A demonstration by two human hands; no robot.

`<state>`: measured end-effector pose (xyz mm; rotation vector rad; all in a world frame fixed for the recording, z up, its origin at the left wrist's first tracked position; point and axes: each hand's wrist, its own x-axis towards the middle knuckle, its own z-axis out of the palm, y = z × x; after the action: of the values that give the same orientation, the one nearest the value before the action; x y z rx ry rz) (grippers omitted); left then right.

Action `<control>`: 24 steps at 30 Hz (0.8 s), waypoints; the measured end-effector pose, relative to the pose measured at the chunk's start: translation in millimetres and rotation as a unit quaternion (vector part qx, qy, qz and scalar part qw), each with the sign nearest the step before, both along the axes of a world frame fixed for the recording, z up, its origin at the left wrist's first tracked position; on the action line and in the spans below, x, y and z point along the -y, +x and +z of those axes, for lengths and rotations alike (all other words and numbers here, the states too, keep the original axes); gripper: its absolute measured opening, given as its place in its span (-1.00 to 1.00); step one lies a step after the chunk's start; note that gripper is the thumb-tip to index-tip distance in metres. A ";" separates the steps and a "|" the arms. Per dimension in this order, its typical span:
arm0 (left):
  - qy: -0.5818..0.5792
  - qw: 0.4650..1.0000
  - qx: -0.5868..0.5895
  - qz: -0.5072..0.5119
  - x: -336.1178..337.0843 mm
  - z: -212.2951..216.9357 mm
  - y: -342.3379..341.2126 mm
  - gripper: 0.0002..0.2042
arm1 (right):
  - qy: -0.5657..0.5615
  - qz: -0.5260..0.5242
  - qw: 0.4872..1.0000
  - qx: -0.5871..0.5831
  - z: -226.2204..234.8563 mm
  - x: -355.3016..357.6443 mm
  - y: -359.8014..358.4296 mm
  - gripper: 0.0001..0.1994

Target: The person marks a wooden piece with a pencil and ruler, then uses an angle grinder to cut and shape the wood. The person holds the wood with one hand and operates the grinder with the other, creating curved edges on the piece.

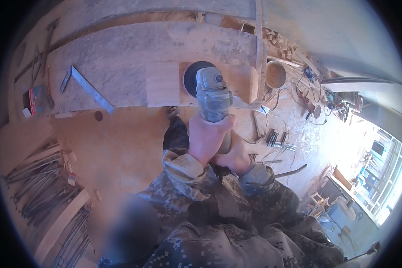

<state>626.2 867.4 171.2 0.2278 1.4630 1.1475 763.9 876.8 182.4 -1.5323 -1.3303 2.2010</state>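
Observation:
My left hand [204, 136] is wrapped round the grey body of an angle grinder [214, 100], just behind its head. Behind it, my right hand [235, 156] grips the tool's rear part. A dark round disc [192, 77] shows beneath the grinder head, over a pale wooden board [162, 85]. The board lies on a worn workbench [134, 44] along its near edge. To the right of the disc the wood continues as a browner piece [244, 80]; whether the two are joined is hidden by the tool.
On the bench's left lies a metal square [91, 91]. Farther left are a hammer [47, 40] and a small box [37, 99]. Several long bars [40, 183] are stacked at lower left. Right of the bench stand a round wooden piece [276, 73], cables, power tools and clamps [279, 139].

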 end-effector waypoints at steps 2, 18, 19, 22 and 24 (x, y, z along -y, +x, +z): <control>-0.006 1.000 0.014 0.007 1.3 -1.9 -1.1 -0.75 | 0.001 -0.002 1.000 -0.002 0.3 -0.5 -2.7 -0.13; 0.012 0.992 0.126 -0.007 3.2 -23.6 16.6 -0.80 | 0.049 -0.054 0.996 0.050 -6.6 11.1 13.0 -0.16; 0.018 0.991 0.135 -0.003 3.2 -23.3 18.5 -0.81 | 0.052 -0.052 0.996 0.054 -1.6 9.5 12.4 -0.16; 0.023 0.987 0.159 -0.019 3.3 -19.4 20.1 -0.82 | 0.067 -0.043 0.995 0.066 0.9 11.4 15.7 -0.16; 0.022 0.991 0.134 -0.011 6.1 -15.9 21.0 -0.82 | 0.070 -0.033 0.995 0.061 0.3 13.4 19.1 -0.16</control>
<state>647.3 861.3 155.3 0.1142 1.1967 1.1458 782.9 863.4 182.7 -1.6563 -1.4141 1.9583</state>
